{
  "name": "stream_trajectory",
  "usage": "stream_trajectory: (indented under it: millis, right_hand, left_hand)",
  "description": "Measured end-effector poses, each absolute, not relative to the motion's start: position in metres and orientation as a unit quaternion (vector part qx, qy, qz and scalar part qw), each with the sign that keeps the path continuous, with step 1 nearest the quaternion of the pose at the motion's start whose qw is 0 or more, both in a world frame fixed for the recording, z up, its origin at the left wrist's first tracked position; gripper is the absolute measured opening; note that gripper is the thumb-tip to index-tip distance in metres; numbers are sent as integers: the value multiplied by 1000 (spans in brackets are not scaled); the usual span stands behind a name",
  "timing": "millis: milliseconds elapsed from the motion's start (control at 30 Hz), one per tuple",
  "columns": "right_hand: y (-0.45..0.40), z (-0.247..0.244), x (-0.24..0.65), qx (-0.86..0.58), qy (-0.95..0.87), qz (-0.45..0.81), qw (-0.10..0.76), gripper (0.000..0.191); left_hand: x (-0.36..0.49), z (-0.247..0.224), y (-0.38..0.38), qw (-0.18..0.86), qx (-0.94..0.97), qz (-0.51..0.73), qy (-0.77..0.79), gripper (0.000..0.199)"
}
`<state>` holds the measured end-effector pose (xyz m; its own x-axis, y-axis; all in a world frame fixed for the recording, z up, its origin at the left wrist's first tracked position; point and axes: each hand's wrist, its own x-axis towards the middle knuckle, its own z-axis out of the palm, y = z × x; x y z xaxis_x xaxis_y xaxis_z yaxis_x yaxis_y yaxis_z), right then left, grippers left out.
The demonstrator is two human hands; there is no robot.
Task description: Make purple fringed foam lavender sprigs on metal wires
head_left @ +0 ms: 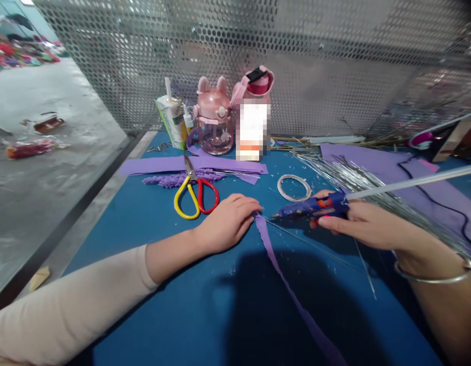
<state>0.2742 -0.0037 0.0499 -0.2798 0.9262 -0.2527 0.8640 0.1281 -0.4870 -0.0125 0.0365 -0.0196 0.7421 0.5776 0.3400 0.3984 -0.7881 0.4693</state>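
Observation:
My left hand is closed over the top end of a long purple strip, with its fingertips pressed together. The strip trails down toward the front of the blue table. A thin wire runs from beside those fingertips to the right. In my right hand is a blue hot glue gun, a long glue stick jutting from its back. The gun's nozzle points left, a short way from the strip's end. Scissors with one yellow and one red handle lie beyond my left hand.
A roll of white tape lies beyond the glue gun. Purple sheets and a bundle of wires spread behind. A pink bottle, a drink carton and a blurred-out item stand before the perforated metal panel.

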Motion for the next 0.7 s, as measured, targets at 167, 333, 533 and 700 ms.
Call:
stream_trajectory:
  millis: [167, 333, 533, 700]
  right_hand:
    - [-9, 50, 260, -536, -809, 237, 53, 38]
    - [-8, 44, 250, -509, -840, 171, 75, 30]
    - [-7, 37, 245, -515, -846, 106, 85, 30]
    - [-11, 39, 241, -519, -847, 95, 61, 36]
  left_hand:
    - [-12, -22, 41, 187, 925, 199, 263, 23]
    - [-11, -20, 41, 179, 918, 216, 282, 22]
    - [-9, -22, 42, 182, 916, 204, 295, 23]
    - [-9, -24, 42, 186, 911, 205, 305, 21]
